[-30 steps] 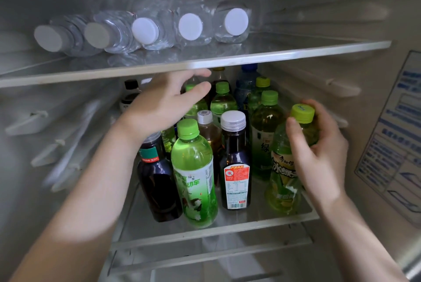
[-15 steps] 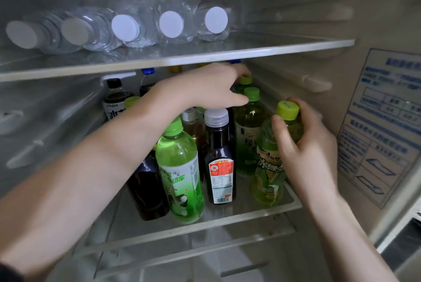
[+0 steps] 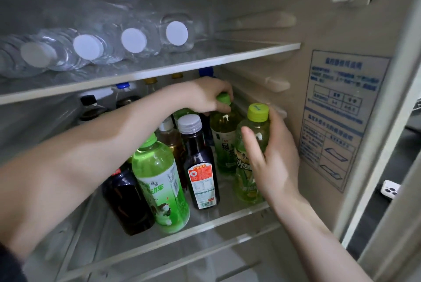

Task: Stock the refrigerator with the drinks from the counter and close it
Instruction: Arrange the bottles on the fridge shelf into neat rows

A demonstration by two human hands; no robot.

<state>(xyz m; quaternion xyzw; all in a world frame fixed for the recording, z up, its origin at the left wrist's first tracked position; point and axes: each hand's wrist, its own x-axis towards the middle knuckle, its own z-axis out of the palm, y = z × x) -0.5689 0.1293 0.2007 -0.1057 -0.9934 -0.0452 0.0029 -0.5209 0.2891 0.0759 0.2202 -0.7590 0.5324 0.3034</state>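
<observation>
Inside the open refrigerator, my right hand (image 3: 271, 156) grips a yellow-green capped tea bottle (image 3: 248, 179) standing at the right end of the lower glass shelf (image 3: 227, 218). Just behind it stands a green tea bottle (image 3: 224, 145), and my left hand (image 3: 207, 97) reaches over the other drinks and holds its green cap. Towards the front stand a bright green bottle (image 3: 161, 188), a dark bottle with a red label (image 3: 200, 167) and another dark bottle (image 3: 127, 202). More bottles stand behind, partly hidden by my left forearm.
Several clear water bottles with white caps (image 3: 134, 40) lie on the upper glass shelf (image 3: 205, 60). The fridge's right inner wall carries a blue printed sticker (image 3: 339, 117). A white phone (image 3: 390, 190) lies outside to the right, past the fridge's edge.
My left hand has moved from the upper shelf's front edge down and right onto the green cap of the rear tea bottle. My right hand stays on the yellow-green capped bottle.
</observation>
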